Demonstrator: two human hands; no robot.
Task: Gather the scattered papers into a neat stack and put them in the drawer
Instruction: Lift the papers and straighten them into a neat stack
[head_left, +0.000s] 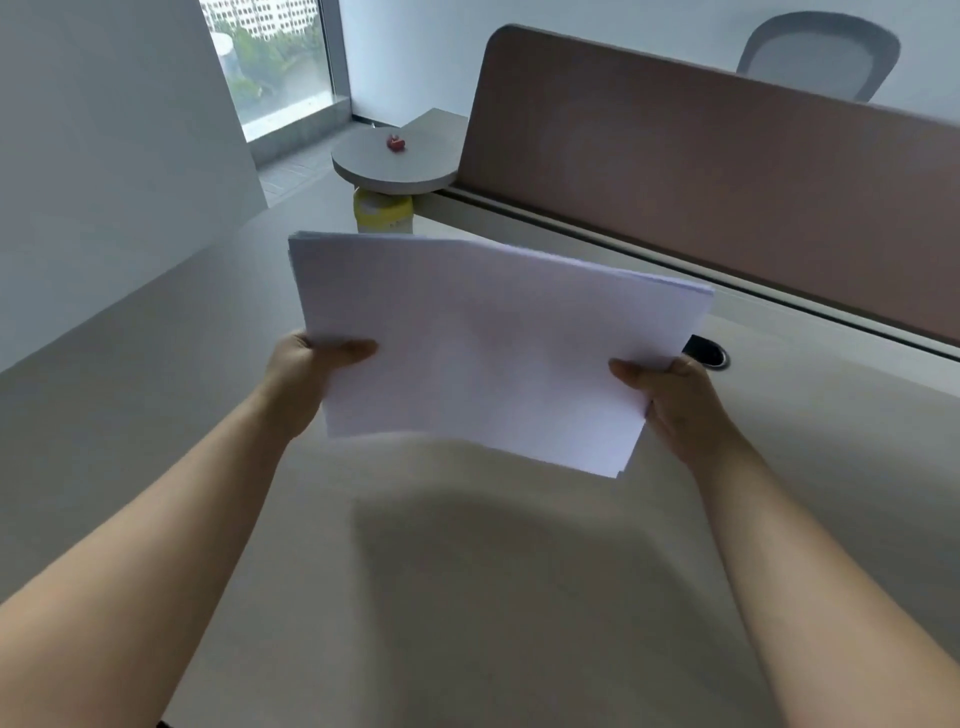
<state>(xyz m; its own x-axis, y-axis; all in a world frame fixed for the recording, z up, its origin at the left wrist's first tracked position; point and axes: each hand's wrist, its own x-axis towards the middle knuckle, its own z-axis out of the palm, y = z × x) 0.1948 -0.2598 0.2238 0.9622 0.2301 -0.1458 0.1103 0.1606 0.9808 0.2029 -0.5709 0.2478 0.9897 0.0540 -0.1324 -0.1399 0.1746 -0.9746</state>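
A stack of white papers (488, 343) is held in the air above the beige desk (467, 571), its far edges slightly uneven. My left hand (306, 369) grips the stack's left edge, thumb on top. My right hand (675, 400) grips the right edge near the lower corner, thumb on top as well. The stack casts a shadow on the desk below it. No drawer is in view.
A brown divider panel (701, 182) runs along the desk's far right side, with a cable grommet (709, 352) in front of it. A round grey side table (395, 161) with a small red object (396, 143) stands beyond, over a yellow container (383, 213). A grey chair (815, 54) sits behind the divider.
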